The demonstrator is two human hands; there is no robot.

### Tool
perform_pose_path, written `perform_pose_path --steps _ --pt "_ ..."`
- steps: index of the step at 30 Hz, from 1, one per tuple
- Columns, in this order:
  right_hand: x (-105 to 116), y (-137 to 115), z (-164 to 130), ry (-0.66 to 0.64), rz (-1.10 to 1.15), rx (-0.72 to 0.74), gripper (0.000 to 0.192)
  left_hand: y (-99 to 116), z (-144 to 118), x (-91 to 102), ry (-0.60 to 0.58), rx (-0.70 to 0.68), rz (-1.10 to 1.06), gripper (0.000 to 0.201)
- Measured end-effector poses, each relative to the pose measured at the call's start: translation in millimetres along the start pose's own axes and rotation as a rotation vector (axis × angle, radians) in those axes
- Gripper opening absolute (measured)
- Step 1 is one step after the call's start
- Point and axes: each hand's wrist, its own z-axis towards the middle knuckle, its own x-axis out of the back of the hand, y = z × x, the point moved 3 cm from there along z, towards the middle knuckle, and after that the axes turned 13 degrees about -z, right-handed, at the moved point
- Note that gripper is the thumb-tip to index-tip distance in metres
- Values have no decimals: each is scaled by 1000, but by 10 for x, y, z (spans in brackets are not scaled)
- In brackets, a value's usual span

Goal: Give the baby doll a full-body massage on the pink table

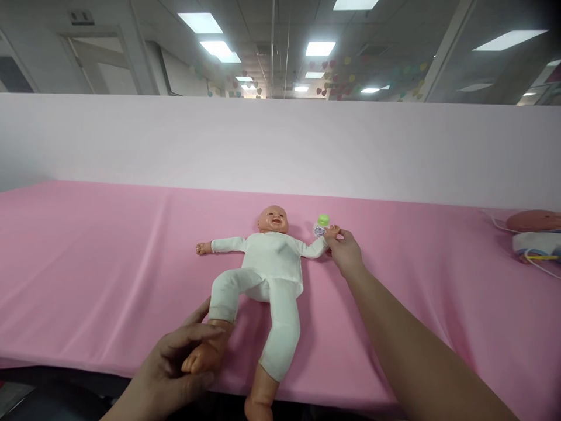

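Left hand (173, 356) cups near-left foot (202, 358) of white-suited plastic baby doll (272, 260); right hand (348, 254) pinches its far-right fist (333, 231). Gentle, even hold likely best, doll flat on pink cloth-covered surface (109, 263).

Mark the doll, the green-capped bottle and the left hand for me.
Doll (272, 257): head view, on the shirt's front.
Green-capped bottle (319, 230): head view, on its label.
Left hand (161, 363): head view, near the thumb's base.

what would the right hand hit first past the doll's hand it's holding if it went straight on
Probably the small green-lidded container, just beyond the doll's hand that the right hand holds; depth is unclear.
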Motion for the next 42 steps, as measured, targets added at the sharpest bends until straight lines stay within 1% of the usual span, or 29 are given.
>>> perform_pose_path --steps 2,4,6,7,8,10,13,16,18,20,23,25,28,31,33,36,38,40,42 --pt "19 -132 -85 33 14 34 61 4 88 14 -11 -15 -18 35" --pt "27 -302 -204 69 6 118 60 23 201 12 -70 -50 -12 36" --pt "10 -476 -343 85 -15 258 54 56 326 -22 -164 -85 22 38" --pt "-13 -557 -415 70 -26 349 51 76 388 -54 -214 -98 41 40" --pt "-44 -628 -485 43 -41 444 48 96 447 -92 -254 -105 54 41" --pt "-115 -739 -613 -22 -102 627 45 130 560 -183 -296 -102 63 42" --pt "-224 -837 -751 -89 -252 823 43 154 714 -324 -295 -95 67 40" --pt "-324 -898 -844 -122 -354 988 38 144 861 -431 -254 -108 84 42" --pt "-380 -921 -886 -127 -399 1070 37 123 953 -480 -221 -98 70 44" --pt "-422 -929 -908 -130 -450 1100 38 97 1029 -522 -206 -74 49 45" --pt "-443 -933 -919 -135 -499 1090 40 70 1082 -571 -201 -39 6 46" --pt "-438 -939 -923 -141 -500 1079 40 70 1060 -589 -188 -6 -57 45" --pt "-424 -954 -933 -132 -459 1072 41 104 934 -583 -149 28 -115 44" --pt "-397 -955 -924 -120 -375 1026 41 148 712 -532 -145 -3 -114 42" --pt "-353 -924 -869 -113 -274 903 38 145 528 -461 -136 -31 -121 42" --pt "-229 -792 -685 -27 -67 579 35 69 241 -298 -35 -28 -84 41" --pt "-141 -653 -523 46 35 369 40 1 65 -199 15 -27 -31 39" --pt "-77 -497 -350 81 61 207 46 -65 -84 -142 28 -17 19 36" --pt "-38 -335 -190 87 18 67 49 -118 -203 -121 42 1 55 33"
